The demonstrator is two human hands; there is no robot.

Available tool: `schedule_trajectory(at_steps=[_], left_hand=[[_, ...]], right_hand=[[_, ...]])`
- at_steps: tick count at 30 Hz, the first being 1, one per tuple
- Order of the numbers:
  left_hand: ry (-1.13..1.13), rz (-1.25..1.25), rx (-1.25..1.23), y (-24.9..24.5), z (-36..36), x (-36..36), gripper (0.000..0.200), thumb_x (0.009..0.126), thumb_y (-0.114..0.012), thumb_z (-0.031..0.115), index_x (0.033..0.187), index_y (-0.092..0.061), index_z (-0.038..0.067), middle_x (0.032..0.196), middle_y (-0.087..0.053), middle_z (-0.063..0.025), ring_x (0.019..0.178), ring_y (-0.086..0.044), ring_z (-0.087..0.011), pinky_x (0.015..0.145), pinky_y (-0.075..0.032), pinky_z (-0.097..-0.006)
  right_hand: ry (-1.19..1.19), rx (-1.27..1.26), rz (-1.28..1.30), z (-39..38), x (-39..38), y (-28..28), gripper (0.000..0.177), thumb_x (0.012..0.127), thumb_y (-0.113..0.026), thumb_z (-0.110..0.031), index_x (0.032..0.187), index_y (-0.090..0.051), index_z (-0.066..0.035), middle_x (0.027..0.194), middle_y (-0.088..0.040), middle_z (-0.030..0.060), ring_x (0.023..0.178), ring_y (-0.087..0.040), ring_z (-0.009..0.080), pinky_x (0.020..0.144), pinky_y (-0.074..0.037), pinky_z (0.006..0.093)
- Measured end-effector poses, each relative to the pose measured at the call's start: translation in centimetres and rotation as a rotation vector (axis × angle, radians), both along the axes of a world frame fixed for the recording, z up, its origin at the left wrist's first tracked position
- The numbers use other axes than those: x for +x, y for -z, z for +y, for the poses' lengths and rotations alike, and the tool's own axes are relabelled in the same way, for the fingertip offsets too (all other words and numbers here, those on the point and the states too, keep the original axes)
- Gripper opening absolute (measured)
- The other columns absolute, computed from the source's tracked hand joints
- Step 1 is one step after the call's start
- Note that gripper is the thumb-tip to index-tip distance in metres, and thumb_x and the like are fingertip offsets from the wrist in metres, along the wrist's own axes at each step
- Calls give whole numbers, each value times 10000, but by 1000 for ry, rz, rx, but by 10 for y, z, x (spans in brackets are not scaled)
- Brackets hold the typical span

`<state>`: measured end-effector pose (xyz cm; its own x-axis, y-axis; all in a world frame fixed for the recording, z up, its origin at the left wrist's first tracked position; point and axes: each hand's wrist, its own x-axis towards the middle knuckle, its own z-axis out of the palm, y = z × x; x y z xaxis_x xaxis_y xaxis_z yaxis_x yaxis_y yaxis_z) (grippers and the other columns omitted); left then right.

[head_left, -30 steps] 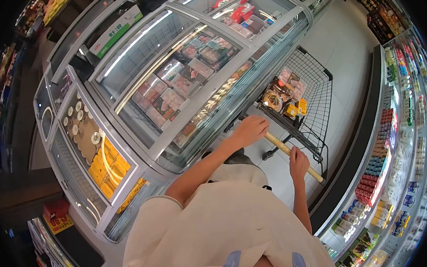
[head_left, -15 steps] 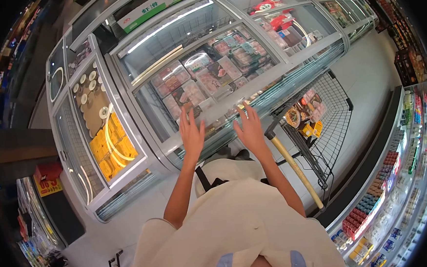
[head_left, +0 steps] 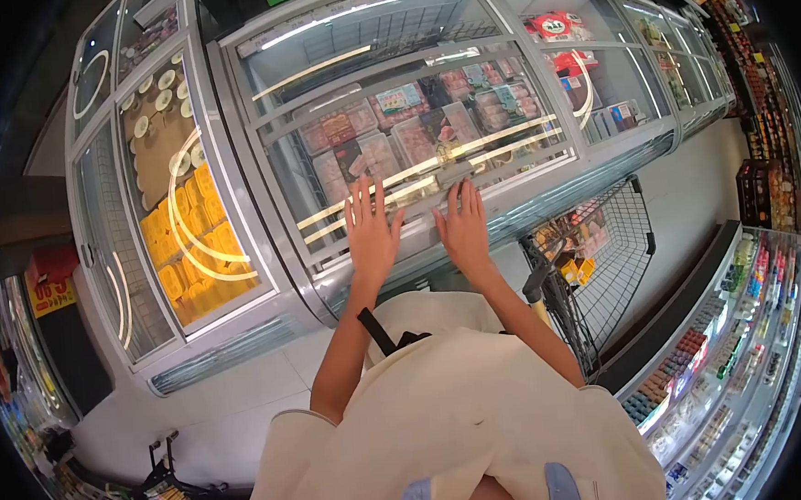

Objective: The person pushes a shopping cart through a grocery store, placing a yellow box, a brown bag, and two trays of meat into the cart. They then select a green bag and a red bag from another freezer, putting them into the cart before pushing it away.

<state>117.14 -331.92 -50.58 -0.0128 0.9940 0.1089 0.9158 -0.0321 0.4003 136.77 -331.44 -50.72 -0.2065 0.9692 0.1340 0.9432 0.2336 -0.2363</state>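
Note:
Both hands are at the near edge of a glass-topped freezer (head_left: 556,173). My left hand (head_left: 372,235) lies with its fingers spread, fingertips over the glass lid (head_left: 291,179). To its right, my right hand (head_left: 464,232) is also spread, its fingertips at the lid's front frame. Neither hand holds anything. Beneath the glass are packs of pink meat (head_left: 377,160) in trays, partly behind bright light reflections.
A shopping cart (head_left: 635,254) with packaged food stands at the right, beside the freezer. Another freezer section with yellow packages (head_left: 210,280) is on the left. Refrigerated shelves (head_left: 692,370) line the lower right. A second cart (head_left: 166,470) is at the lower left.
The view has shifted, and a reflecting lid now spans the meat packs more fully. Both hands have come down onto the lid's near part, fingers still spread.

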Motion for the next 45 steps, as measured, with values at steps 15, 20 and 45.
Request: schedule_trajectory(at_steps=[15,20,45], left_hand=[[0,91,159,24,184,-81,678,1056,-520,491,1608,-376,125,1673,-318,-162,1545,-286,-348,1256,-232,-510],[-21,89,167,23,231,-100,650,1043,-547,470,1577,-431,118,1657,-347,-177,1531,-312,-362,1246,-269,-504],[-321,-753,-770,259,189,67,657,922,-736,412,1288,-575,-109,1169,-693,-257,1075,-669,-351,914,-509,-423]], right_hand=[[-131,92,-276,200,-71,6,702,1005,-619,-370,1386,-503,207,1443,-492,410,1367,-487,472,1163,-371,501],[-69,68,-275,243,-104,1,754,1009,-602,-434,1391,-504,209,1447,-493,408,1358,-497,465,1155,-379,493],[544,-652,290,247,116,237,662,907,-670,-370,1386,-423,13,1432,-487,279,1306,-498,514,1103,-415,564]])
